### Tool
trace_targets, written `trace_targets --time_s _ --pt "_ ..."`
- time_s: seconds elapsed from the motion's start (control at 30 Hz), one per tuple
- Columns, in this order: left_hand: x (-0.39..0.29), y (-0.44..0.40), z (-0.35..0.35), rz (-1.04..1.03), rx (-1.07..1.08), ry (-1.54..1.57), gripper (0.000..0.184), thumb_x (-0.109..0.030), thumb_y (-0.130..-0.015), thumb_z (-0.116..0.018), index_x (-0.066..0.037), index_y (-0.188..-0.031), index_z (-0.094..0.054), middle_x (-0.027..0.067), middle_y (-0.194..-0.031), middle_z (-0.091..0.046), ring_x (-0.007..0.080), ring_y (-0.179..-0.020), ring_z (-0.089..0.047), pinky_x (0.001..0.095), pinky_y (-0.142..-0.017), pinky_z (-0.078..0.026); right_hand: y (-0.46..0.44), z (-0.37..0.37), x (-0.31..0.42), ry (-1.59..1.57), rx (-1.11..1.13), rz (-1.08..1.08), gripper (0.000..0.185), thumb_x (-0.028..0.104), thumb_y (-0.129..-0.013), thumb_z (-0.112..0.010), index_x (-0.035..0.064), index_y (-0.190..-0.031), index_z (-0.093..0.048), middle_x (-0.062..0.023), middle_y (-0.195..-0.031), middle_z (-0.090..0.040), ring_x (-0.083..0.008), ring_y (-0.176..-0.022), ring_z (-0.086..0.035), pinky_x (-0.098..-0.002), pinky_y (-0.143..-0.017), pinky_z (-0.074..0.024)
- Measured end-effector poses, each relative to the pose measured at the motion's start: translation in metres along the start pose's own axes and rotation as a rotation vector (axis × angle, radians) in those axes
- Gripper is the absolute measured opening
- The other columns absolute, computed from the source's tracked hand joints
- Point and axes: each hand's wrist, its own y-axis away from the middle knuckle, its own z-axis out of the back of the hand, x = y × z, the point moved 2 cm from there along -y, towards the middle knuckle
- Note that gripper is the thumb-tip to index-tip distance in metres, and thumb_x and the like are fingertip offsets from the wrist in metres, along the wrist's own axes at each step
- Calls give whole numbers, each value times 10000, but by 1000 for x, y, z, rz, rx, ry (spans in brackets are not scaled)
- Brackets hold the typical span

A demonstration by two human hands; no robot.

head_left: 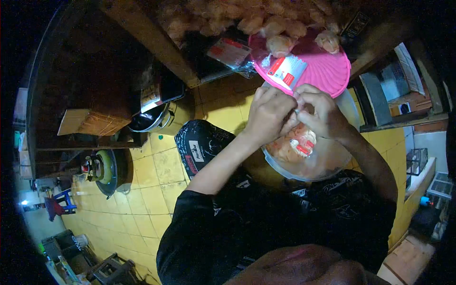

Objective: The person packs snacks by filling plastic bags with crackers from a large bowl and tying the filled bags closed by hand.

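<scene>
My left hand (271,114) and my right hand (319,113) meet fingertip to fingertip above a translucent plastic tub (327,166) at my lap. Both have their fingers pinched together on something small and pale, mostly hidden by the fingers. Just below them, a white and red label (306,147) shows amid pale orange contents inside or over the tub; whether it connects to my fingers I cannot tell. Beyond my hands lies a pink fluted tray (327,76), holding a red and white packet (287,71) and a few small clear-wrapped bundles (280,46).
Many similar wrapped bundles (213,19) are heaped at the far edge. A flat red packet in plastic (229,52) lies left of the tray. A metal pot (166,118), a green gas cylinder (102,166) and a wooden shelf (90,147) stand left, on yellow floor tiles (156,166).
</scene>
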Motion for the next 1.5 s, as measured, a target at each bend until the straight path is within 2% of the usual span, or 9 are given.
trace_targets --time_s 0.23,0.3,0.53,0.73,0.87,0.97,1.03,1.2,1.5 --pt "11 10 -10 577 -31 607 172 -87 -653 -714 -26 -753 -587 77 -720 -599 163 -677 -560 293 -640 -435 4 0 18 -5 -138 -150 114 49 -748 -638 19 -853 -604 -120 -833 -606 -285 -788 -621 -372 -759 -472" --pt "13 13 -12 692 -17 725 120 13 -690 -629 -37 -767 -553 -8 -767 -566 75 -739 -507 220 -692 -393 3 2 21 190 -176 -52 134 70 -747 -658 46 -876 -632 -96 -843 -619 -252 -834 -627 -416 -858 -449" --pt "13 11 -16 889 -128 996 160 63 -731 -617 -8 -873 -605 -31 -744 -545 32 -672 -473 175 -614 -380 9 -6 10 715 -280 220 130 136 -737 -642 70 -849 -638 -45 -861 -630 -203 -890 -608 -500 -996 -360" --pt "4 10 -11 727 -63 722 171 20 -761 -640 -6 -923 -688 8 -773 -633 49 -653 -502 197 -605 -410 11 -2 13 737 -231 138 136 185 -736 -611 80 -820 -634 -44 -813 -610 -207 -861 -596 -494 -972 -373" --pt "-4 7 -9 623 -25 583 182 -4 -772 -648 -14 -948 -693 45 -789 -662 59 -657 -513 205 -604 -410 11 -6 16 779 -146 37 158 224 -712 -626 88 -791 -634 -64 -748 -593 -236 -779 -605 -410 -835 -446" --pt "-4 9 -12 655 -47 608 202 3 -764 -630 -15 -957 -688 84 -816 -663 128 -698 -554 240 -629 -431 10 -6 23 711 -174 0 162 231 -698 -643 79 -754 -634 -81 -715 -596 -267 -700 -606 -370 -711 -468" --pt "-8 4 -7 402 -89 421 206 -19 -751 -631 -13 -952 -680 91 -893 -668 216 -805 -572 324 -768 -441 10 0 28 652 -222 21 161 222 -694 -651 65 -724 -633 -92 -690 -602 -287 -647 -605 -358 -638 -475" --pt "-15 -1 -4 207 -41 222 177 -67 -731 -652 -44 -903 -685 80 -866 -653 260 -788 -557 369 -774 -408 13 11 17 -152 -239 -294 174 160 -712 -622 -8 -663 -624 -80 -526 -564 -107 -480 -526 -290 -456 -392" --pt "-28 11 -22 31 167 40 125 -228 -740 -691 -103 -748 -699 -8 -865 -646 195 -801 -515 378 -743 -351 37 13 -6 -388 -165 -426 138 124 -732 -612 0 -676 -638 -18 -575 -593 -49 -536 -516 -261 -487 -410"
